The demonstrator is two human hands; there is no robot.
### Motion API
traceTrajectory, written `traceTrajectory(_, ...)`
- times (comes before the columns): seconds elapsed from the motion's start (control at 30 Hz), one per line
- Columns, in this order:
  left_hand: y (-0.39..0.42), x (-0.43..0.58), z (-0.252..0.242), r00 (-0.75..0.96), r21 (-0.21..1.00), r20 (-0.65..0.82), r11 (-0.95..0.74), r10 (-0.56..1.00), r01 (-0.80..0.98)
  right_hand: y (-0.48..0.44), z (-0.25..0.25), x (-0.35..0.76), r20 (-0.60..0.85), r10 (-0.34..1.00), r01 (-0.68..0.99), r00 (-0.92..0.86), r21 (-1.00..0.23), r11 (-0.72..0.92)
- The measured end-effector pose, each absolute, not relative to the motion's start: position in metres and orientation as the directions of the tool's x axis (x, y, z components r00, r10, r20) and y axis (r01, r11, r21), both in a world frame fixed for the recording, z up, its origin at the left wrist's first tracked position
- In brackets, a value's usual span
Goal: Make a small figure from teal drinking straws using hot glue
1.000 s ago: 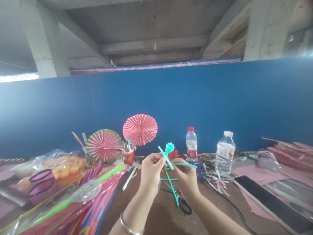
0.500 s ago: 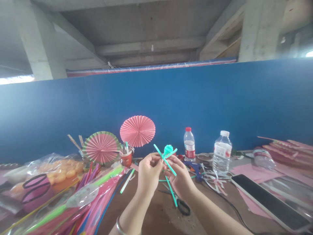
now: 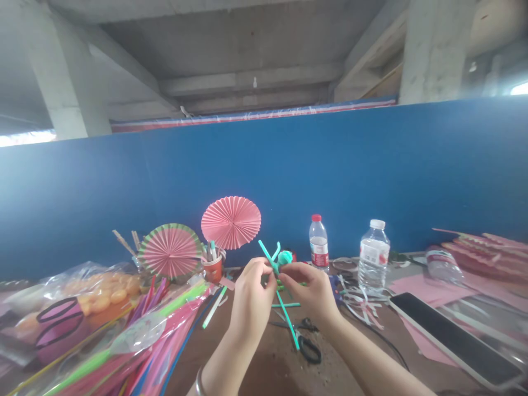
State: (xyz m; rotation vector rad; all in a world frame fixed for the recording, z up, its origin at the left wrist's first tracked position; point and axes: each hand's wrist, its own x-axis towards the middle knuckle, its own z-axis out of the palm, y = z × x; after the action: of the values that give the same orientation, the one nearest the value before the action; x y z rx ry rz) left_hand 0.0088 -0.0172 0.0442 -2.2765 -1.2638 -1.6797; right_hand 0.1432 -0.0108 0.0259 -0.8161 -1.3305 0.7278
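Between my hands, above the brown tabletop, is a teal pipe-cleaner piece with a coiled ball point(image 3: 285, 257) and a straight fuzzy stem point(image 3: 265, 249) sticking up to the left. My left hand point(image 3: 252, 297) pinches it where the stems meet. My right hand point(image 3: 314, 289) has thumb and index finger closed on it just under the ball; the exact grip point is partly hidden. Beneath the hands lies a long teal pipe cleaner point(image 3: 289, 324), beside black-handled scissors point(image 3: 309, 349).
Bagged colourful pipe cleaners point(image 3: 140, 330) cover the left side. Behind stand pleated pink paper fans point(image 3: 231, 222), a cup of pens point(image 3: 213, 268) and water bottles point(image 3: 318, 245). At right are a phone point(image 3: 454, 338), pink paper point(image 3: 424, 291) and white strips point(image 3: 365, 302).
My right hand has shifted its grip, with its fingers now nearer the ball. The crossing stem that pointed down right is now turned up or hidden. My left hand stays about where it was.
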Motion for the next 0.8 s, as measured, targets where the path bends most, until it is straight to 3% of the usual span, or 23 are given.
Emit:
traceTrajectory(0.07, -0.019, 0.011, 0.043, 0.085, 0.423, 0.803, -0.665, 0.589, 0.616, -0.013, 0.026, 0.138, 0.572, 0.809, 0.192, 0.139, -0.817, 0.544)
traceTrajectory(0.17, -0.021, 0.014, 0.042, 0.071, 0.467, 0.775, -0.644, 0.628, 0.606, -0.014, 0.023, 0.135, 0.595, 0.783, 0.277, 0.182, -0.795, 0.54)
traceTrajectory(0.43, -0.02, 0.015, 0.041, 0.038, 0.46, 0.804, -0.66, 0.594, 0.594, -0.011, 0.018, 0.135, 0.671, 0.721, 0.321, 0.173, -0.73, 0.603)
traceTrajectory(0.8, -0.021, 0.014, 0.041, 0.068, 0.488, 0.732, -0.592, 0.678, 0.642, -0.009, 0.014, 0.137, 0.756, 0.64, 0.406, 0.136, -0.632, 0.66)
